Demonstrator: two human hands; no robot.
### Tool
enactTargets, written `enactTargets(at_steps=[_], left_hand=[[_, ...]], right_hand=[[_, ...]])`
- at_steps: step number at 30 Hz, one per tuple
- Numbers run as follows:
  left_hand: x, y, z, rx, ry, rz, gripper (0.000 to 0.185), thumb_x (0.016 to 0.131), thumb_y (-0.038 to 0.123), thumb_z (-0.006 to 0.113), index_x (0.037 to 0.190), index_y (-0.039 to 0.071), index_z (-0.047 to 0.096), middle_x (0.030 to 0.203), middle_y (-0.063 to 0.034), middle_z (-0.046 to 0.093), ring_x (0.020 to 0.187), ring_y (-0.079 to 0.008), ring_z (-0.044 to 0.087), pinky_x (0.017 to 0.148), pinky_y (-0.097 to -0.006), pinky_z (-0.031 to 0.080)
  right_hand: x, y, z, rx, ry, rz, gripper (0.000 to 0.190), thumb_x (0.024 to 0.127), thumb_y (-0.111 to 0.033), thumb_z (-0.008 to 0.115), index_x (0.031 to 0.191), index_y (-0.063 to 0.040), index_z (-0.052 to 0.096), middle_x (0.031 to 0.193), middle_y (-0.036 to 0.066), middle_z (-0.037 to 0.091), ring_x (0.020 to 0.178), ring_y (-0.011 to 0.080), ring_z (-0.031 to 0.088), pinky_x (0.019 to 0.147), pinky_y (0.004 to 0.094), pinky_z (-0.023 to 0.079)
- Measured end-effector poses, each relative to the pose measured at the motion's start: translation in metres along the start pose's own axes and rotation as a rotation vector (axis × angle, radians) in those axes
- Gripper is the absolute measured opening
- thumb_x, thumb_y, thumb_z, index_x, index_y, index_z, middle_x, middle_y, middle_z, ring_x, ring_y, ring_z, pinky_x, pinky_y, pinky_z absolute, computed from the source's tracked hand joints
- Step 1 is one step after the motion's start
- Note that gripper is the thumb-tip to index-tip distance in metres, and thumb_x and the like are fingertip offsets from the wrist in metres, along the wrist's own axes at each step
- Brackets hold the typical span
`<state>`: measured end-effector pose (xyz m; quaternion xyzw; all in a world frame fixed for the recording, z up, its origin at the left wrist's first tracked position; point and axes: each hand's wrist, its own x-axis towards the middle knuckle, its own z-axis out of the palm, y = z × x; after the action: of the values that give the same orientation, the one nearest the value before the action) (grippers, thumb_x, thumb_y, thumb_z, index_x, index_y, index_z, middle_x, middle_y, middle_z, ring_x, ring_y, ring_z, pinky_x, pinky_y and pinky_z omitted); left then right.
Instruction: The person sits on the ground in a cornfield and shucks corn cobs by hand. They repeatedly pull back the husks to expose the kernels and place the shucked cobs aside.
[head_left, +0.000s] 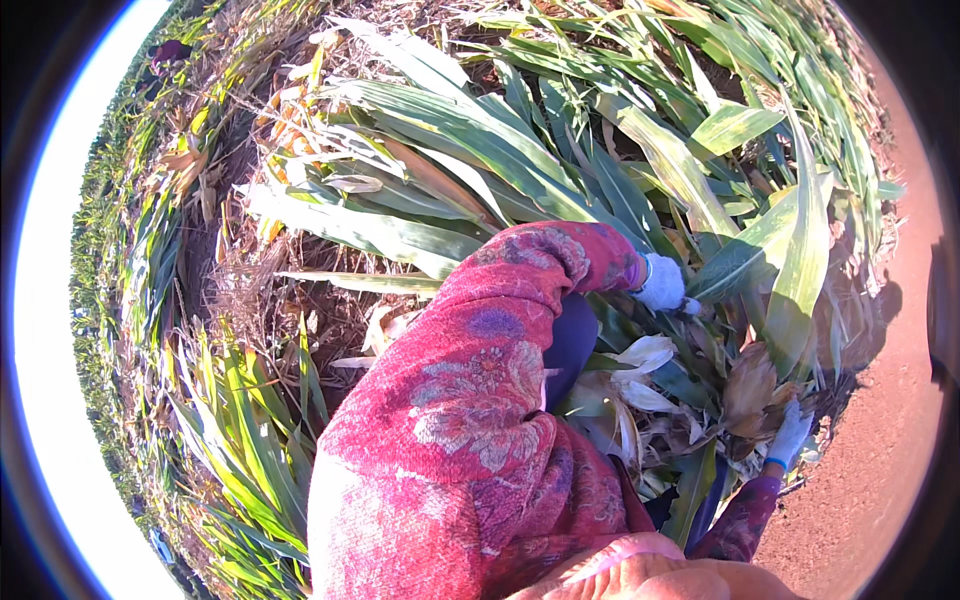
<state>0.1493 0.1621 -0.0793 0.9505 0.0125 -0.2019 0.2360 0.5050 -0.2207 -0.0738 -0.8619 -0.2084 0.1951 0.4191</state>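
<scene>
My left hand, in a white knit glove, rests against green corn stalks and leaves right of centre. Its fingers look curled, but what lies under them is hidden. Lower right, my right hand, also in a whitish glove, touches the edge of a brown, dry corn husk; whether it grips the husk is not clear. Pale, opened husks lie between the hands, close to my dark-clad knee. Long cut corn leaves spread across the pile beyond my left arm.
Orange-yellow corn ears show among dry husks at the upper left. More leafy stalks lie at the lower left. A reddish dirt strip borders the pile on the right. Another person is far off at the upper left.
</scene>
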Motion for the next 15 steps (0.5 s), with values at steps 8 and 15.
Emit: enactTargets(at_steps=[8, 15], left_hand=[[-0.01, 0.047, -0.075, 0.165, -0.093, 0.037, 0.053, 0.096, 0.041, 0.057, 0.149, 0.032, 0.053, 0.107, -0.0195, 0.074, 0.097, -0.0431, 0.07, 0.085, -0.0527, 0.056], [0.009, 0.132, -0.125, -0.861, 0.084, 0.213, 0.05, 0.103, 0.031, 0.063, 0.148, 0.009, 0.055, 0.094, -0.0046, 0.072, 0.081, -0.0141, 0.07, 0.072, -0.0313, 0.058]], right_hand=[[-0.011, -0.044, 0.037, -0.247, 0.098, -0.027, 0.074, 0.097, -0.032, 0.074, 0.153, 0.007, 0.044, 0.14, 0.023, 0.063, 0.122, 0.0291, 0.064, 0.107, 0.0385, 0.048], [0.017, 0.038, 0.034, 0.054, 0.057, -0.047, 0.08, 0.089, -0.028, 0.077, 0.152, 0.009, 0.042, 0.14, 0.022, 0.061, 0.12, 0.0289, 0.063, 0.101, 0.0393, 0.051]])
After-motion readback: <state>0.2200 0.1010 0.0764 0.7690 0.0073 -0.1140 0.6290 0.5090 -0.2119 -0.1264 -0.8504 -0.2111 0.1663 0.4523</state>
